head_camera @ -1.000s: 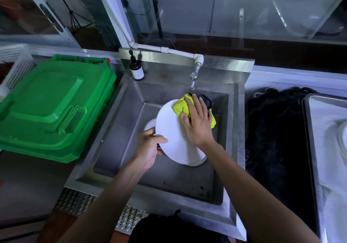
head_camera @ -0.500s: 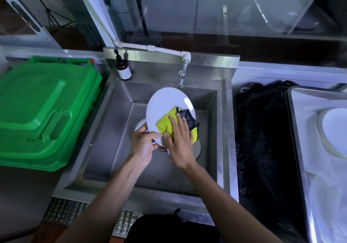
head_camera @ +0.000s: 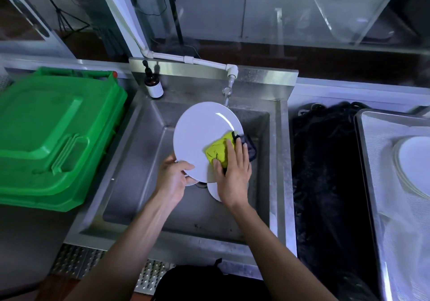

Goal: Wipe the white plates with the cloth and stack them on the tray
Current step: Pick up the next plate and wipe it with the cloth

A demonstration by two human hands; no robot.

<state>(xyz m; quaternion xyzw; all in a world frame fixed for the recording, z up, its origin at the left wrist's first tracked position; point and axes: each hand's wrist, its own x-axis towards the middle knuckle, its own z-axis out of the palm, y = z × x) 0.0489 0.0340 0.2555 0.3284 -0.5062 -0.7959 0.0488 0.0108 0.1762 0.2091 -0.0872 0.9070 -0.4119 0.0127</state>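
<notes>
— Plate (head_camera: pixel 200 135) tilting over the sink (head_camera: pixel 130 161), left hand (head_camera: pixel 173 179) pinching only its lower rim; right hand (head_camera: pixel 233 175) pressing the yellow cloth (head_camera: pixel 217 152) flat-fingered.

— Risking a slip onto plates (head_camera: pixel 213 191) lying beneath; stacking on the tray (head_camera: pixel 372 161) pending.

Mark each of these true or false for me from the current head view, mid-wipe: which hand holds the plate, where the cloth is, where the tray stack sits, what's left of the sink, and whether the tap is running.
1. The left hand grips the lower edge of the white plate. True.
2. The right hand presses the yellow cloth against the plate. True.
3. The plate lies flat on the tray. False: it is held tilted over the sink.
4. The stacked plates sit on the tray at the right. True.
5. A red bin stands left of the sink. False: the bin is green.
6. Water streams from the tap. False: no stream is visible.
</notes>
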